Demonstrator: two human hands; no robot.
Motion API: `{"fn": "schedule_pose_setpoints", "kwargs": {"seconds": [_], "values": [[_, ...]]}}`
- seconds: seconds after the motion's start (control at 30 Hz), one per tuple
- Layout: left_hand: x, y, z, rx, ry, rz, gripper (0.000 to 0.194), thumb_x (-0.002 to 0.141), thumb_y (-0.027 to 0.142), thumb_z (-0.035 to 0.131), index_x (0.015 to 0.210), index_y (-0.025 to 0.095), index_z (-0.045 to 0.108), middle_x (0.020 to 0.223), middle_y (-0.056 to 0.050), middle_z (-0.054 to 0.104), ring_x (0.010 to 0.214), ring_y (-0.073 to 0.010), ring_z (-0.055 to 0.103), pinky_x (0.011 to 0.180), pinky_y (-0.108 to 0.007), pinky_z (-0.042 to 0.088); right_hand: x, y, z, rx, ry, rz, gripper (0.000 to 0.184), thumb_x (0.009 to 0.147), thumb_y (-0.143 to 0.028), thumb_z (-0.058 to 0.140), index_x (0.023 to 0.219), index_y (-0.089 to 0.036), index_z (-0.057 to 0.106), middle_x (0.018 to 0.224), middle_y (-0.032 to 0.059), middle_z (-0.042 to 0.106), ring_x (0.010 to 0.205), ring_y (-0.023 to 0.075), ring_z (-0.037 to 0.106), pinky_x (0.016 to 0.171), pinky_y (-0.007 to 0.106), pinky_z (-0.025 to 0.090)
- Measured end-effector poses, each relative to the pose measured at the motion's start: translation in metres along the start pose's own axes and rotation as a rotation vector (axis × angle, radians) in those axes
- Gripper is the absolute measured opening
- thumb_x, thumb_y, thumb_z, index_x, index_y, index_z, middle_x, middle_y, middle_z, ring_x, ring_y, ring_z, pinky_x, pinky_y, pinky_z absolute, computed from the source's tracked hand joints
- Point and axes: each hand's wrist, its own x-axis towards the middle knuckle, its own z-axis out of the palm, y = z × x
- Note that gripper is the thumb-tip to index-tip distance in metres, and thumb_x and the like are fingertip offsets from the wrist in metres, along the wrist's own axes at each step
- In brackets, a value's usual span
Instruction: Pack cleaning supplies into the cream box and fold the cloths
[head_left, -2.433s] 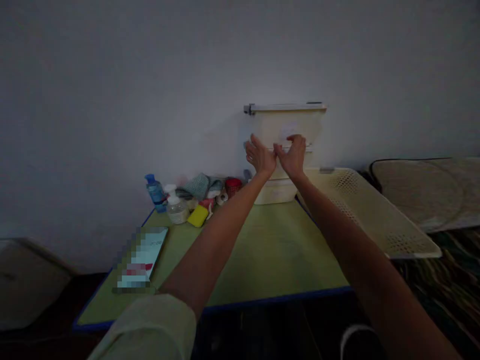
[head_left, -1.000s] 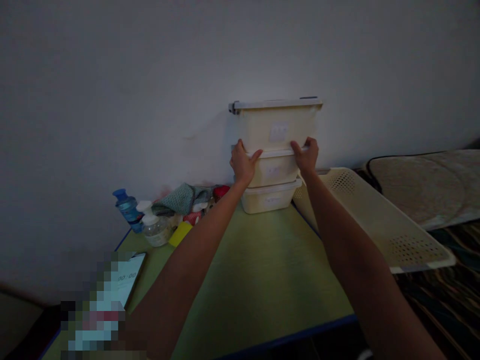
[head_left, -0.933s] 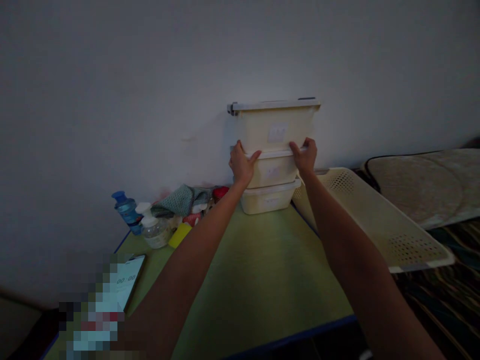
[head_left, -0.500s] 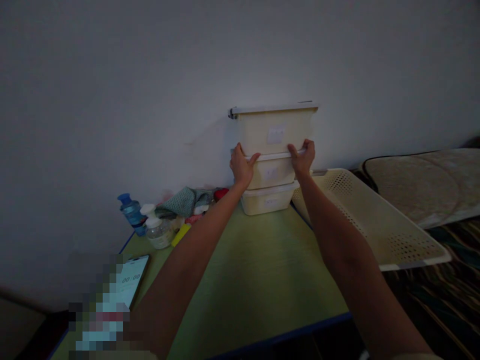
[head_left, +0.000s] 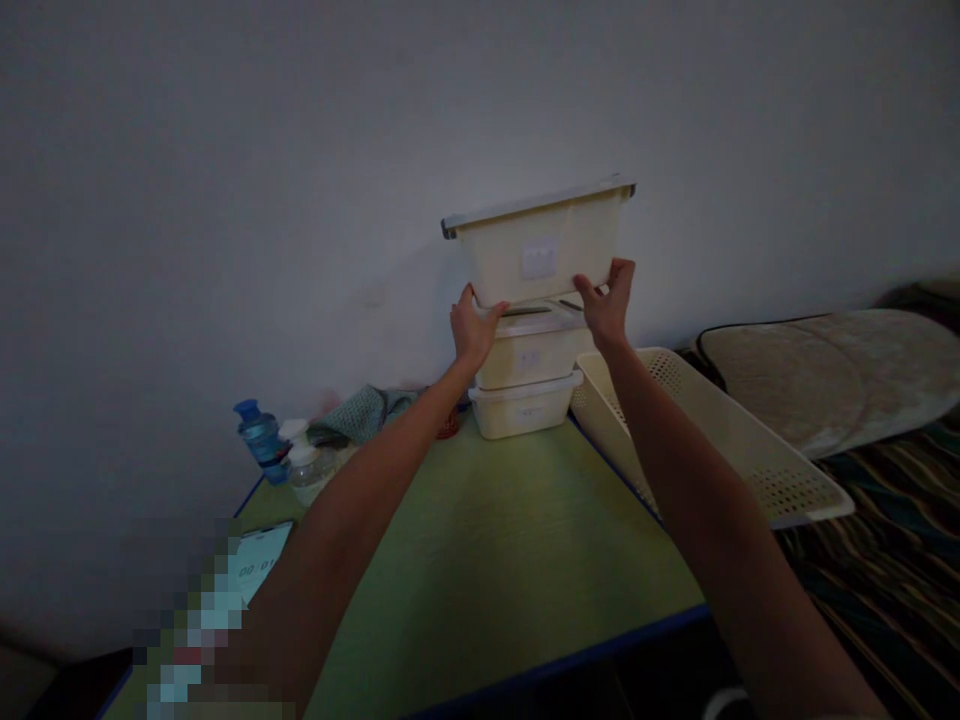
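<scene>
Left hand: curled round the lower left corner of the top box (head_left: 574,232), thumb along the bottom edge of its front (head_left: 474,332)
Right hand: gripping the lower right corner of that box, thumb on the front, fingers at the side (head_left: 609,308)
Top box: held between both hands above the middle box (head_left: 551,350), tilted, right end higher; whether its left end touches the lid below, cannot tell
Bottom box: on the counter (head_left: 510,540), under the middle one (head_left: 525,410)
Basket: pale, perforated, beside the boxes on the right (head_left: 720,430)
Cushion: beyond the basket (head_left: 832,370)
Counter's left: blue bottle (head_left: 261,440), pump bottle (head_left: 306,475), grey-green cloth (head_left: 364,415), phone partly pixelated (head_left: 262,552)
</scene>
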Motion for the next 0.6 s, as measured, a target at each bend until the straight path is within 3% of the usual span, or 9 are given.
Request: {"fn": "schedule_pose_setpoints", "kwargs": {"seconds": [0.13,0.33,0.47,0.6], "values": [[0.0,0.013,-0.018,-0.122,0.033,0.017,0.037,0.067,0.02,0.068,0.101,0.013,0.057,0.105,-0.01,0.065,0.097,-0.0201,0.06,0.088,-0.034,0.047,-0.004,-0.02,-0.009,-0.012,-0.101,0.015,0.058,0.071,-0.051,0.057,0.112,-0.023,0.027,0.105,0.0092,0.055,0.095,0.0202,0.056,0.076,0.039,0.047],[-0.01,0.015,-0.058,-0.169,0.056,0.016,0.044,0.059,0.02,0.073,0.1,0.012,0.059,0.102,-0.009,0.066,0.093,-0.0194,0.062,0.088,-0.033,0.048,-0.032,-0.051,-0.008,0.085,-0.186,0.103,0.079,0.067,-0.058,0.059,0.124,-0.022,0.017,0.115,0.0134,0.054,0.102,0.0241,0.056,0.083,0.044,0.047],[-0.03,0.013,-0.092,-0.144,0.082,0.02,0.047,0.053,0.022,0.077,0.094,0.01,0.059,0.097,-0.009,0.066,0.09,-0.0189,0.062,0.087,-0.033,0.049,-0.061,-0.077,-0.009,0.192,-0.217,0.092,0.081,0.062,-0.055,0.065,0.124,-0.022,0.026,0.123,0.0128,0.049,0.112,0.0259,0.05,0.091,0.045,0.045],[-0.055,0.012,-0.129,-0.083,0.06,0.005,0.046,0.05,0.024,0.079,0.089,0.015,0.056,0.092,-0.005,0.065,0.088,-0.0187,0.061,0.086,-0.035,0.049,-0.092,-0.1,-0.017,0.181,-0.3,0.136,0.076,0.059,-0.049,0.07,0.122,-0.025,0.034,0.126,0.0101,0.044,0.112,0.0258,0.049,0.088,0.045,0.049]]}}
